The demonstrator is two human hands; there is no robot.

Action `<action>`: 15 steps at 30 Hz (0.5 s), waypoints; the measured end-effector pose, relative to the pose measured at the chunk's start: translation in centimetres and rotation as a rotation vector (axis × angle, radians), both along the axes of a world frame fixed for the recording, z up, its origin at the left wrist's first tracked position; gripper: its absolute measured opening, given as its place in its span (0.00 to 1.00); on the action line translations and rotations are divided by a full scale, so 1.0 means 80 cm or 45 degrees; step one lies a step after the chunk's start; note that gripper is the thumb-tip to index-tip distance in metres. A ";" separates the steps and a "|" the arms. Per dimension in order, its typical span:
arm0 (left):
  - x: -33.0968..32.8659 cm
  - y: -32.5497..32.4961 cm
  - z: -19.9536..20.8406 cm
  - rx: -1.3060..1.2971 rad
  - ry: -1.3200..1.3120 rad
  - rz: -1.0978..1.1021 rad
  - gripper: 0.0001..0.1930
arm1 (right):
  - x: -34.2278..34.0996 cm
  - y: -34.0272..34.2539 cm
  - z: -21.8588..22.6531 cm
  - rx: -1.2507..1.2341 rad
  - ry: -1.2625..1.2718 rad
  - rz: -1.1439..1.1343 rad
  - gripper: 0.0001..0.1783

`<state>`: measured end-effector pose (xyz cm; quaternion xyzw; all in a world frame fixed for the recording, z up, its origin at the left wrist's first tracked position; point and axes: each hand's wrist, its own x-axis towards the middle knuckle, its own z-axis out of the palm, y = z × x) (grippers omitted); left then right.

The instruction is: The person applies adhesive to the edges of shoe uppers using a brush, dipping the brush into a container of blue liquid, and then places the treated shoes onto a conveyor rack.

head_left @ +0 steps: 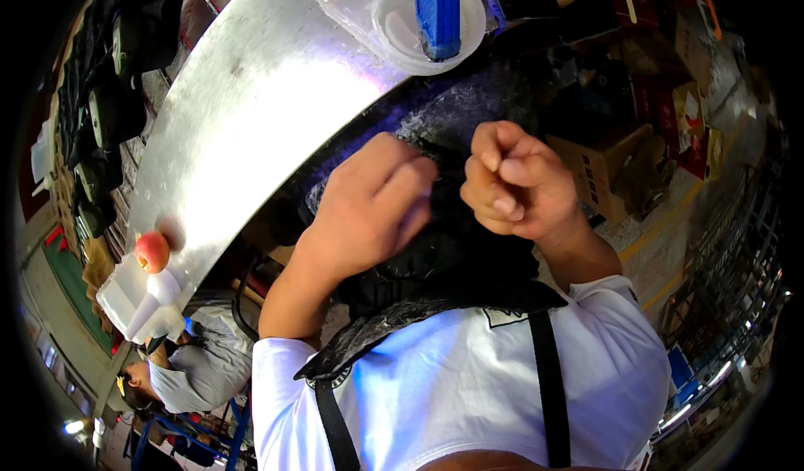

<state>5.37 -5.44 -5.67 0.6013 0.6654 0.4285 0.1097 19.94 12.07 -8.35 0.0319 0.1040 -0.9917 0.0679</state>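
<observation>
In front of my dark apron, over the black covering on my lap, both of my hands are raised and apart. My left hand (pixel 373 205) is curled with its back up; the fingertips are tucked out of sight and slightly blurred. My right hand (pixel 521 185) is closed, thumb against the bent fingers. Whatever either hand may hold is hidden or too small to make out. Nearest beyond them is the rim of a metal table (pixel 276 86). A translucent plastic tub (pixel 392 31) stands there with a blue bar-shaped object (pixel 437 10) upright in it.
A red, apple-like round fruit (pixel 152 252) sits at the table's left end, near a clear plastic box (pixel 121 295) and a white scoop-like piece (pixel 155 297). Another person (pixel 197 358) in grey is beyond it. Cardboard boxes (pixel 601 169) stand on the floor at right.
</observation>
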 end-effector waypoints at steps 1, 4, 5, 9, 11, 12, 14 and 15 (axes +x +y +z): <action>0.000 -0.006 -0.006 -0.072 -0.021 0.068 0.13 | -0.001 0.002 -0.002 -0.074 0.059 -0.032 0.06; 0.002 -0.033 -0.022 -0.335 -0.092 0.275 0.09 | 0.000 0.012 -0.004 -0.276 0.126 -0.110 0.06; 0.003 -0.042 -0.025 -0.405 -0.065 0.271 0.09 | 0.000 0.016 -0.004 -0.341 0.129 -0.133 0.06; 0.017 -0.045 -0.024 -0.457 -0.074 0.275 0.11 | -0.002 0.014 -0.013 -0.532 0.190 -0.165 0.07; 0.028 -0.026 -0.017 -0.256 -0.284 0.238 0.15 | -0.002 0.009 -0.013 -0.484 0.206 -0.161 0.06; 0.033 -0.021 -0.016 -0.180 -0.418 0.203 0.18 | -0.003 0.007 -0.013 -0.460 0.217 -0.163 0.06; 0.039 -0.011 -0.005 -0.098 -0.568 0.114 0.18 | -0.003 0.001 -0.011 -0.425 0.205 -0.171 0.06; 0.042 -0.004 0.003 -0.052 -0.639 0.073 0.18 | -0.005 -0.001 -0.009 -0.405 0.203 -0.169 0.06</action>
